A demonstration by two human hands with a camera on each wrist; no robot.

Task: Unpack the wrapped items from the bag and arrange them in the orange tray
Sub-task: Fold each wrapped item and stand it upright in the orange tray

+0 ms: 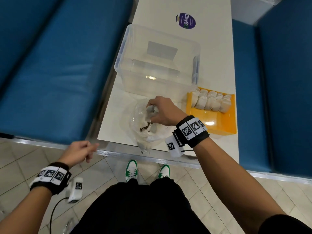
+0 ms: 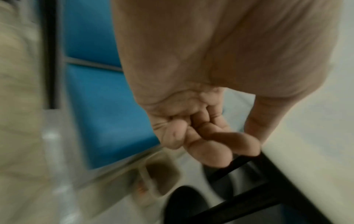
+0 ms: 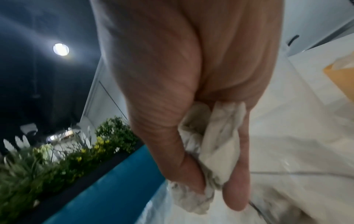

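Hanging off the table's near-left edge, left hand (image 1: 79, 152) is loosely curled, holding nothing. Centre: clear bag (image 1: 141, 125) lies on the white table (image 1: 217, 53); right hand (image 1: 162, 112) is at its mouth, fingers and thumb pinching a wrapped item (image 3: 214, 145). Right: orange tray (image 1: 217, 122) holds a row of wrapped items. Step judged: extraction. Next: lift clear, carry right, set beside the row.

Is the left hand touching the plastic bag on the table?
Apart. In the head view the left hand hangs off the table's near corner, clear of the bag.
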